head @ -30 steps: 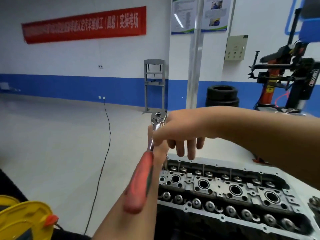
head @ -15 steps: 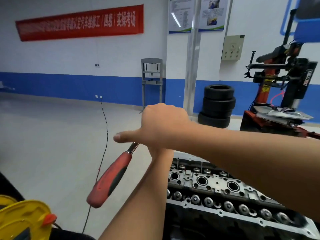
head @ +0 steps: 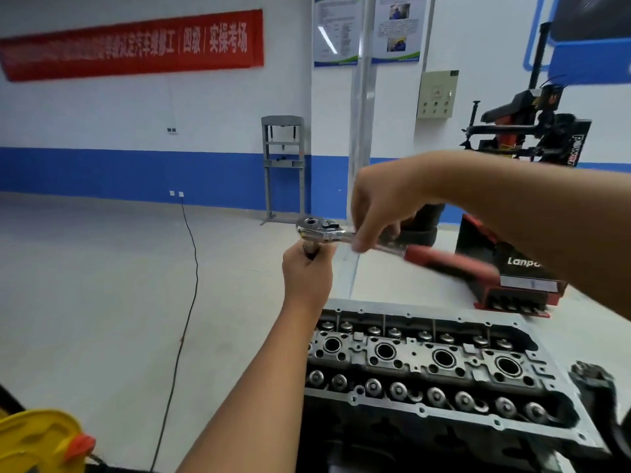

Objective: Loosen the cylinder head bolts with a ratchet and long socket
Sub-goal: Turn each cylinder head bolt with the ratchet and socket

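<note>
A ratchet [head: 322, 230] with a chrome head and a red and black handle is held in the air above the far left end of the cylinder head [head: 426, 363]. The handle points to the right and is blurred. Below the ratchet head hangs the long socket [head: 311, 250], mostly hidden inside my left hand [head: 307, 274], which grips it from underneath. My right hand [head: 382, 206] reaches in from the right and pinches the ratchet's chrome shank just behind the head. The cylinder head lies uncovered, with spark plug wells and rows of valve springs showing.
A yellow cable reel [head: 41, 442] sits at the bottom left, and a black cable [head: 191, 268] runs across the floor. A grey press frame [head: 283, 165] stands at the wall. A tyre changer [head: 532, 138] and a red-and-black machine [head: 512, 268] stand at the right. Tyres are stacked behind my right hand.
The ratchet handle has swung from the lower left round to the right. My right hand has moved from over the ratchet head to its shank, and my left hand now shows gripping the socket.
</note>
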{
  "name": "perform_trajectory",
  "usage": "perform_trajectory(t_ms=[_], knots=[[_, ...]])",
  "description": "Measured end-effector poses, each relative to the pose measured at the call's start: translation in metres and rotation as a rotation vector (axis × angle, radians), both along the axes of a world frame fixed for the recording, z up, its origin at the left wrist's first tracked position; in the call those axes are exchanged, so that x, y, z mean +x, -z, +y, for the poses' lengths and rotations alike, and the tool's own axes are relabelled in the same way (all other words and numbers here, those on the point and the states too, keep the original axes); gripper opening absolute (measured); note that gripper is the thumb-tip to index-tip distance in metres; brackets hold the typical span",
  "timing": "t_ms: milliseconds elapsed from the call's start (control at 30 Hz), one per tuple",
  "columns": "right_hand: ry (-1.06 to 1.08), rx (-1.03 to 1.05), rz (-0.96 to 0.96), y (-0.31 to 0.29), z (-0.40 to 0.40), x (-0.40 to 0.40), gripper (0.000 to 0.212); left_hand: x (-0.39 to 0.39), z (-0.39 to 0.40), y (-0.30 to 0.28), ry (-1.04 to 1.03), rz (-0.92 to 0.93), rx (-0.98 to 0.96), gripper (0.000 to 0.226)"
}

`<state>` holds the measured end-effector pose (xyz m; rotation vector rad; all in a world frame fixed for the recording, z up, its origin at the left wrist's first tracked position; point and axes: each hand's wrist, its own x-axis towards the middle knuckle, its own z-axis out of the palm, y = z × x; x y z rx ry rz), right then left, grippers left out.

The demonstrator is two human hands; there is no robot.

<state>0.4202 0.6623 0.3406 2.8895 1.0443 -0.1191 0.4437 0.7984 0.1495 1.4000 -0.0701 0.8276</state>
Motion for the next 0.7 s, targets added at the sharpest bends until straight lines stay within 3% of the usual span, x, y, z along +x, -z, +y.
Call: perform_trajectory(t_ms=[167, 267, 333, 467, 533, 600, 700], knots=[[-0.089, -0.087, -0.373, 0.009, 0.005, 0.021, 0.023, -0.008, 0.002, -0.006, 0.055, -0.027, -0.061, 0.042], [-0.134, 0.004, -0.509, 0.031, 0.015, -0.004, 0.032, -0.008, 0.009, -0.002, -0.068, -0.048, -0.181, 0.048], [-0.163, 0.052, -0.470, 0.043, 0.022, -0.026, 0.035, -0.010, 0.007, -0.005, -0.096, -0.067, -0.217, 0.040], [-0.065, 0.144, -0.003, 0.050, 0.034, -0.058, 0.022, -0.018, -0.005, -0.013, 0.017, -0.059, -0.169, 0.016], [-0.076, 0.048, -0.020, 0.038, 0.031, -0.044, 0.017, -0.019, 0.002, -0.009, -0.001, -0.001, -0.138, 0.022], [-0.054, 0.002, -0.095, 0.022, 0.019, -0.019, 0.010, -0.019, 0.010, -0.004, 0.032, 0.070, -0.141, 0.036], [0.028, -0.098, -0.559, 0.017, 0.001, 0.015, 0.008, -0.027, 0.009, -0.011, 0.150, 0.138, -0.058, 0.045]])
